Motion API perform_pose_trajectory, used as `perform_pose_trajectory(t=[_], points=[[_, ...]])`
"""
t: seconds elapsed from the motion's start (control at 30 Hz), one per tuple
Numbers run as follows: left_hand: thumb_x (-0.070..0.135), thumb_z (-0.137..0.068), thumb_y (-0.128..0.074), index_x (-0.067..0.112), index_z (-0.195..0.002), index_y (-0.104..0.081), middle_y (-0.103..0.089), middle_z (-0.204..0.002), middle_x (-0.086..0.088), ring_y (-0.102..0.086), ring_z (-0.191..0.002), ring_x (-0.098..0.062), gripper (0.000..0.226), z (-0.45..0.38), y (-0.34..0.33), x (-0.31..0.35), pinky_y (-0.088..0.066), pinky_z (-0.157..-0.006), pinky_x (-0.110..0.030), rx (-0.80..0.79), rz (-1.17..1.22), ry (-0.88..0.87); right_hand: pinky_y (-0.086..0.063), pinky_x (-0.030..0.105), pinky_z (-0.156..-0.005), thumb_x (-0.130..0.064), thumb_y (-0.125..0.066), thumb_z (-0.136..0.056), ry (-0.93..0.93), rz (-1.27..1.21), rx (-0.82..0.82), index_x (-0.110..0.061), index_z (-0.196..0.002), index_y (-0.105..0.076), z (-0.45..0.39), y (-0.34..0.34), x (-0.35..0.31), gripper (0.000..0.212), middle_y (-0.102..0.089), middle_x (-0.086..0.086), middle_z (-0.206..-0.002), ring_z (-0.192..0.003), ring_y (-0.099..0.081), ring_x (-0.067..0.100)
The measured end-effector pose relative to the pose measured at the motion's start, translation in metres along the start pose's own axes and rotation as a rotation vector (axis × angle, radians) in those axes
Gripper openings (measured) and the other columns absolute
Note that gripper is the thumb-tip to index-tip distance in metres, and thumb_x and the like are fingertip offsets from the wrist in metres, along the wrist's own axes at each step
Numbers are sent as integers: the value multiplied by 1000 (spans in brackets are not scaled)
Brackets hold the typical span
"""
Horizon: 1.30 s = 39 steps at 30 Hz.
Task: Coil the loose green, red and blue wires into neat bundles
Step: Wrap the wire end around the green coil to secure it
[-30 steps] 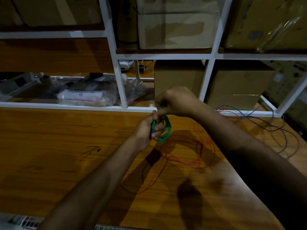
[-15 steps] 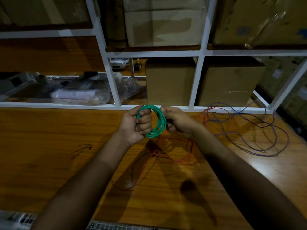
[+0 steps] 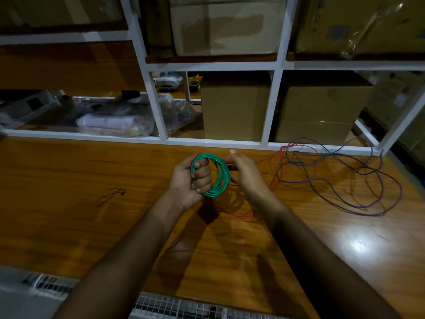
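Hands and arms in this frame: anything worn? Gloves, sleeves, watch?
Nothing worn that shows. The left hand and right hand are bare, no gloves, no rings visible. Both forearms are bare to the frame edge: no sleeves, watch or bands. Lighting is dim.

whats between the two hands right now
In the head view, the green wire coil sits between them: the left hand grips it, the right hand is beside it.
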<state>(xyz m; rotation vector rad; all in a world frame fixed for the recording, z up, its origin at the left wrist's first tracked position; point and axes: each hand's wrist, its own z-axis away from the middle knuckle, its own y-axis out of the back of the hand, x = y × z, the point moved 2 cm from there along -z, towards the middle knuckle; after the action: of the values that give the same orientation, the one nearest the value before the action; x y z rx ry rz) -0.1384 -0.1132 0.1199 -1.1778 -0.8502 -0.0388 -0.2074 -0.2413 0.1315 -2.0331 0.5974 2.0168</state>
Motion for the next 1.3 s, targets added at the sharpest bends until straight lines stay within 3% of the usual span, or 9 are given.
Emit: perform_pose_trajectory(t=[0.07, 0.2, 0.4, 0.57, 0.7, 0.87, 1.0, 1.13, 1.3], points=[[37, -95, -33, 20, -57, -42, -19, -43, 7, -9, -36, -9, 42, 2, -2, -7, -13, -35, -19, -4, -7, 16, -44, 36, -75, -54, -37, -99, 58, 108, 8, -25, -89, -58, 5, -6, 3, 37, -61, -2, -90, -85, -56, 12], [38, -95, -32, 20, -57, -43, -21, -42, 7, -11, -33, -10, 44, 6, -5, -12, -14, -35, -19, -41, -30, 41, -44, 41, -69, -42, -35, -105, 86, 101, 13, -26, -84, -44, 9, -17, 10, 28, -50, -4, -77, -72, -49, 12], [47, -96, -32, 19, -59, -44, -30, -40, 6, -13, -34, -9, 48, 21, 8, -9, -17, -34, -20, -36, 7, 63, -40, 32, -59, -34, -32, -107, 131, 146, -46, -16, -77, -55, 14, -32, 13, 41, -56, 2, -63, -59, -53, 16], [44, -98, -32, 19, -58, -43, -33, -39, 5, -17, -31, -8, 49, 35, 19, -8, -14, -36, -20, 53, 13, -19, -49, 23, -60, -13, -39, -105, 72, -208, -108, -13, -120, -65, 18, -43, 10, 30, -63, 5, -80, -63, -58, 7], [40, -102, -27, 18, -56, -45, -32, -40, 5, -28, -26, -7, 53, 39, 23, -8, -20, -31, -18, 153, 64, -136, -41, 21, -53, -8, -41, -104, 57, -290, -26, -10, -111, -68, 24, -62, 7, 28, -59, 2, -74, -52, -48, 2], [45, -101, -29, 19, -56, -45, -31, -41, 6, -28, -28, -6, 54, 48, 28, -7, -22, -32, -19, 194, 93, -200, -50, 21, -67, -22, -45, -104, 291, -17, 32, -20, -112, -68, 35, -70, 11, 24, -66, -6, -86, -80, -63, 5], [56, -92, -36, 17, -56, -45, -40, -46, 1, -41, -37, -12, 54, 56, 30, -8, -38, -42, -23, 163, -18, -122, -48, 27, -61, -24, -51, -101, 280, 32, 146, -15, -98, -72, 27, -72, 14, 23, -64, -7, -71, -67, -62, 10], [57, -97, -31, 13, -65, -53, -53, -61, -5, -54, -56, -19, 59, 67, 37, 4, -49, -60, -29, 184, -157, 17, -47, 33, -58, -29, -53, -100, 215, 11, -89, -19, -93, -72, 13, -74, 25, 22, -59, -9, -63, -62, -60, 11], [44, -102, -32, 18, -59, -46, -36, -47, 6, -34, -36, -9, 52, 65, 41, 8, -34, -42, -23, 334, -135, -39, -42, 28, -55, -24, -55, -100, 246, -67, -111, -21, -86, -71, 9, -89, 25, 21, -61, -5, -64, -58, -57, 9]])
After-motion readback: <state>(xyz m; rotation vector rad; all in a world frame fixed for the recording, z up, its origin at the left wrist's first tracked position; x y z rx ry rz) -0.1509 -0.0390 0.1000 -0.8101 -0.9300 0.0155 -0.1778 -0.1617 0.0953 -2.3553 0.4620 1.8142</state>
